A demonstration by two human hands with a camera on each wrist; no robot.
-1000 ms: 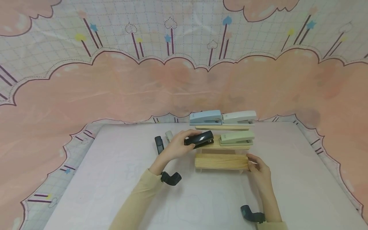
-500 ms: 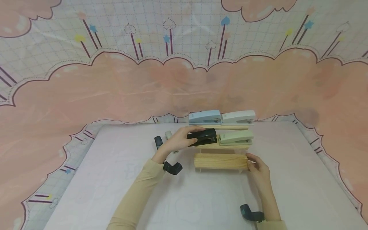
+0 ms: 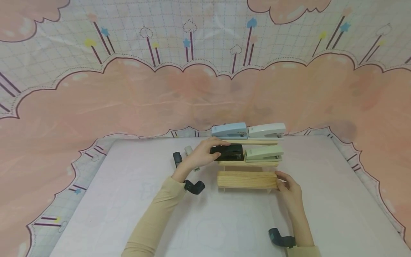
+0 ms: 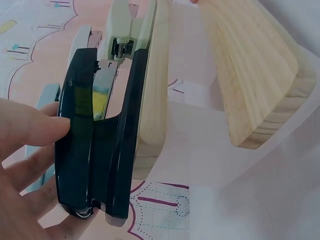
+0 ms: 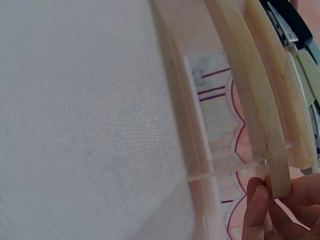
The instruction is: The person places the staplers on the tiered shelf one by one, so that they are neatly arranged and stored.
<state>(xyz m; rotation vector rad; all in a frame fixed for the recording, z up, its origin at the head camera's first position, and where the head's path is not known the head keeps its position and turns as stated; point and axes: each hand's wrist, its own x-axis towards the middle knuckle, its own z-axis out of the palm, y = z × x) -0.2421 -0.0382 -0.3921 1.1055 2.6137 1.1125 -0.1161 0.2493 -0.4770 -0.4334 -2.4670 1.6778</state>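
Note:
My left hand (image 3: 203, 154) holds a black stapler (image 3: 229, 152) by its rear end, thumb on one side and fingers behind. In the left wrist view the black stapler (image 4: 100, 140) has its base against the middle wooden board (image 4: 154, 100) of a tiered stand. Right beside it on that board is a pale green stapler (image 3: 264, 154). My right hand (image 3: 291, 192) pinches the right end of the lowest board (image 3: 247, 180), whose edge (image 5: 272, 135) lies between thumb and fingers in the right wrist view.
On the top tier sit a light blue stapler (image 3: 229, 131) and a white stapler (image 3: 267, 131). Left of the stand, a dark stapler (image 3: 177, 158) and a partly hidden pale grey stapler (image 3: 188, 150) lie on the white table (image 3: 128, 185). Clear supports (image 5: 230, 171) carry the boards.
My left hand has moved right with the black stapler, which has gone from tilted above the middle board to level on it, next to the green one. My right hand has stayed in place.

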